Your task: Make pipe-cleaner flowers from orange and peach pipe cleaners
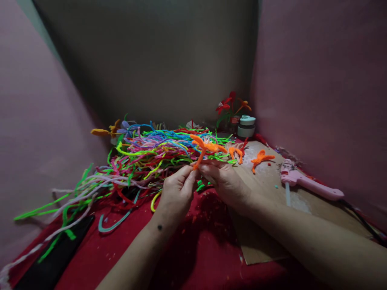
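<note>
Pink walls close in the left and right sides and a grey wall (151, 60) closes the far end, so the only open room lies in the near middle, over the red cloth (196, 249). There both hands meet. The left hand (177, 193) and the right hand (225, 181) pinch their fingertips together on the lower stem of the orange flower (205, 147), which stands tilted just above them, petals toward the far side.

Left and far of the hands, a tangled heap of pipe cleaners (145, 157) fills the cloth up to the left wall, and loose strands trail toward the near edge beside a black flat object (57, 253). To the right lies a cardboard sheet (272, 193) bearing one pink glue gun (305, 183) near the right wall and two more orange pieces (261, 158). In the far right corner stand one small round container (246, 126), possibly a jar, and a bunch of finished flowers (229, 105).
</note>
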### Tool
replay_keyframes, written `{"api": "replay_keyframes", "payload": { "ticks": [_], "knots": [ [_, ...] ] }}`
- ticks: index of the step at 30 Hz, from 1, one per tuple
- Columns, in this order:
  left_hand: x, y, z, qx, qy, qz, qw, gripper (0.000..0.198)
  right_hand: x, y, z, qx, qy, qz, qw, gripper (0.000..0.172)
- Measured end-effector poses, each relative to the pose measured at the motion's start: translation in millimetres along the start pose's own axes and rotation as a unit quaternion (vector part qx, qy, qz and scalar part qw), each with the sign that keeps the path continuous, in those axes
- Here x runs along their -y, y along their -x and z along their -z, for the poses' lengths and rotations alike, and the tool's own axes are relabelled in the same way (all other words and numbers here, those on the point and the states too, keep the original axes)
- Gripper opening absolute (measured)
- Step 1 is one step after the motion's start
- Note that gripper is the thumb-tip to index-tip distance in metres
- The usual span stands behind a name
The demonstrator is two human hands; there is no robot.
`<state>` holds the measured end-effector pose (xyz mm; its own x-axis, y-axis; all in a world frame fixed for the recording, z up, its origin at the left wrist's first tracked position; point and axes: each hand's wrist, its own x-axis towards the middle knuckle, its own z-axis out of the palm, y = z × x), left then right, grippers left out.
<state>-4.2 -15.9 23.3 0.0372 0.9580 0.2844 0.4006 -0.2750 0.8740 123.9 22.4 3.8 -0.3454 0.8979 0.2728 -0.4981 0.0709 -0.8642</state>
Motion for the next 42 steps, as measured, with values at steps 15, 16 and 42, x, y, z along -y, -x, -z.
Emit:
{"api": "replay_keyframes", "payload": {
  "ticks": [15, 16, 42],
  "knots": [
    [5, -5, 8.0, 0.186, 0.434, 0.157, 0.867, 0.017, -5, -3, 1, 0.056, -0.096, -0.027, 0.993, 0.013],
    [5, -5, 8.0, 0.192, 0.428, 0.156, 0.869, 0.018, -5, -3, 1, 0.057, -0.098, -0.025, 0.993, 0.012],
    [20, -2, -1.0, -0.073, -0.354, -0.203, 0.910, 0.021, -17, -1, 2, -0.100, -0.081, -0.043, 0.991, 0.009]
  ]
}}
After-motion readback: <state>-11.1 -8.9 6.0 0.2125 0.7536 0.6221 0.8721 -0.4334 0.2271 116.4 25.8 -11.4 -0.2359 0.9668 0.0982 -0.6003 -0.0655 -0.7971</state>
